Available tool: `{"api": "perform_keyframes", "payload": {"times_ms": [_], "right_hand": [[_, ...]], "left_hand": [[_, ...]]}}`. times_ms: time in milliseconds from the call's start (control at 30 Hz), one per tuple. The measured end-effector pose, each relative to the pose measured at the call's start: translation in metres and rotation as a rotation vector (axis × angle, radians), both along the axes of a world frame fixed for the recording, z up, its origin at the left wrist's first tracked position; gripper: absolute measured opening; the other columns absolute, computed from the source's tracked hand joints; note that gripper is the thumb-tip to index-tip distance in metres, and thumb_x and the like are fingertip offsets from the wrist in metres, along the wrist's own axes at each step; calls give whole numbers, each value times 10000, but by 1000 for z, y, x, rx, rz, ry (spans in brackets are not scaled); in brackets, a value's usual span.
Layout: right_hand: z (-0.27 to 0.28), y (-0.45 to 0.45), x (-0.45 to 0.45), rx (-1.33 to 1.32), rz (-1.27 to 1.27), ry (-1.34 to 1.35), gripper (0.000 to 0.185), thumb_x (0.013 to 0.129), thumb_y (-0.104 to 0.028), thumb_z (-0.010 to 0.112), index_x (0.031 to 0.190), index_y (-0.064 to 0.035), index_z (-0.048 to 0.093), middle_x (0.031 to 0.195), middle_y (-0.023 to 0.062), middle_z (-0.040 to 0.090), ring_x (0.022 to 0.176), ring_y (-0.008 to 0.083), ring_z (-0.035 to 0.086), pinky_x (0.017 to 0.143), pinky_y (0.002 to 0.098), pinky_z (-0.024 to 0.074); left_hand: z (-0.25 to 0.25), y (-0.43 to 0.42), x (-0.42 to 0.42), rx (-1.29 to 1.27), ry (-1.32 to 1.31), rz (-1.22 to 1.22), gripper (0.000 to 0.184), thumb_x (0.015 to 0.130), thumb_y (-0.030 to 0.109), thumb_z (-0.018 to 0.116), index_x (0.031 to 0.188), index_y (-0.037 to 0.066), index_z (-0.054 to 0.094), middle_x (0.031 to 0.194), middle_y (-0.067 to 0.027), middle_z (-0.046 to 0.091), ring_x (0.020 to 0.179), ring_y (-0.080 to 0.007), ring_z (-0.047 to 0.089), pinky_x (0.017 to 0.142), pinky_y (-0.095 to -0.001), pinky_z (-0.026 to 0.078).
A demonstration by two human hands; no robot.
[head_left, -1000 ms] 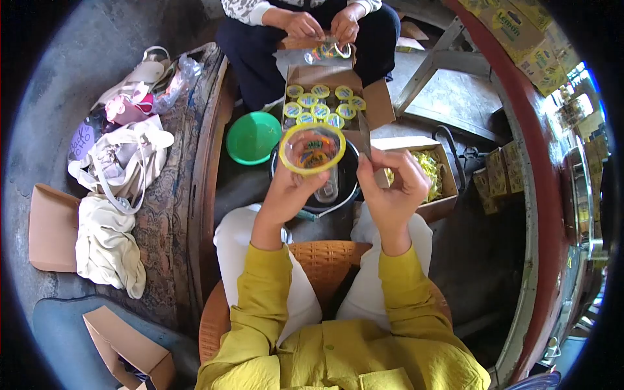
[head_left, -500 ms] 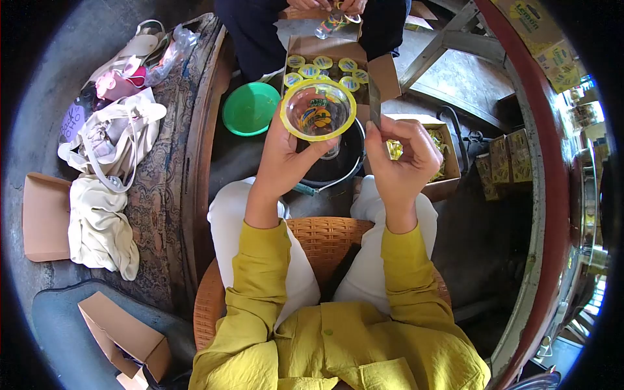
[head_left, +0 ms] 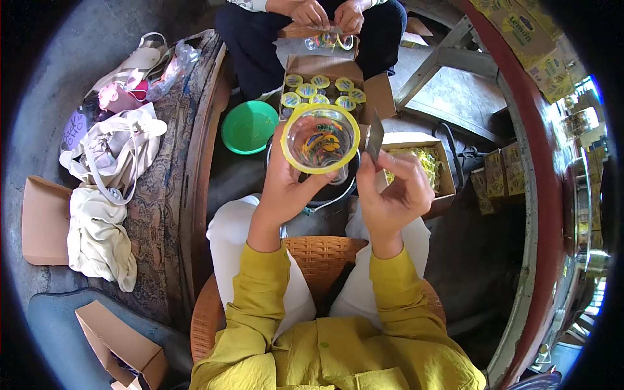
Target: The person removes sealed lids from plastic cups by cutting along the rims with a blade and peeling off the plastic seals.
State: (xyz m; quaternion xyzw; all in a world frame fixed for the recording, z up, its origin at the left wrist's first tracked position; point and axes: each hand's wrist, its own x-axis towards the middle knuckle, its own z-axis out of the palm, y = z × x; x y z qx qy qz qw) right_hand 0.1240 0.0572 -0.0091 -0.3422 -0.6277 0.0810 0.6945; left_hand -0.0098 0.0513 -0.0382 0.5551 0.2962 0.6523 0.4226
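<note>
My left hand (head_left: pixel 284 198) is closed around a clear plastic cup (head_left: pixel 318 143) with a yellow rim and a printed design. The cup's mouth tilts up toward me, and strips of the yellow edge seem intact all round. Between the thumb and fingers of my right hand (head_left: pixel 398 194) is pinched a thin flat metal blade (head_left: pixel 375 135). The blade points upward just right of the rim; whether it touches the rim I cannot tell. Below the cup, partly hidden, is a dark bucket (head_left: pixel 348 185).
Ahead stands a cardboard box (head_left: pixel 325 67) of several yellow-lidded cups. A green basin (head_left: pixel 248 128) sits left, and a carton of yellow strips (head_left: pixel 422 166) right. Across from me, a person's hands (head_left: pixel 328 14) hold another cup. A wooden bench (head_left: pixel 159 227) runs along the left.
The cup and both hands sit slightly lower in view, partly because the view has shifted. More of the blade shows beside the rim. The other person's hands have come closer together over their cup.
</note>
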Motion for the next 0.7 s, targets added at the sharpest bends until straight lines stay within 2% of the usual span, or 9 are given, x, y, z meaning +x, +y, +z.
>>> {"api": "perform_keyframes", "payload": {"times_ms": [100, 200, 300, 500, 600, 700], "right_hand": [[1, -2, -1, 67, -24, -25, 184, 582, 66, 682, 730, -17, 613, 625, 67, 580, 518, 138, 550, 463, 213, 411], [6, -8, 0, 17, -60, -63, 194, 573, 65, 679, 734, -22, 615, 628, 71, 581, 513, 148, 548, 457, 218, 416], [6, -9, 0, 128, -100, -129, 209, 560, 58, 680, 741, -28, 620, 631, 70, 580, 512, 164, 547, 452, 226, 425], [8, -9, -1, 184, -132, -199, 213, 557, 71, 672, 742, -27, 632, 625, 58, 580, 524, 181, 556, 458, 235, 442], [10, -10, -1, 185, -157, -209, 216, 558, 76, 678, 741, -28, 632, 623, 56, 580, 526, 176, 557, 460, 236, 441], [13, -10, 1, 171, -182, -222, 210, 561, 78, 685, 735, -26, 628, 622, 61, 581, 524, 170, 554, 459, 234, 434]], "left_hand": [[4, -2, 2, 12, 5, 15, 680, 699, 101, 710, 1219, 15, 280, 1175, -153, 427, 1111, -223, 436, 931, -335, 369], [8, -4, 2, 54, 42, 12, 693, 685, 95, 721, 1217, 21, 282, 1167, -157, 434, 1105, -229, 441, 929, -337, 372], [12, -6, 4, 69, 8, 13, 707, 673, 91, 731, 1217, 31, 285, 1165, -163, 436, 1101, -241, 446, 928, -344, 374], [14, -7, 6, 42, -83, -47, 719, 666, 77, 733, 1220, 43, 276, 1165, -169, 436, 1097, -253, 453, 929, -355, 377], [11, -8, 3, 45, 17, -26, 718, 665, 69, 731, 1219, 43, 274, 1168, -167, 433, 1101, -255, 450, 933, -358, 374], [8, -8, 5, 66, 10, -82, 706, 668, 69, 729, 1218, 38, 287, 1178, -151, 429, 1108, -247, 445, 939, -355, 368]]}}
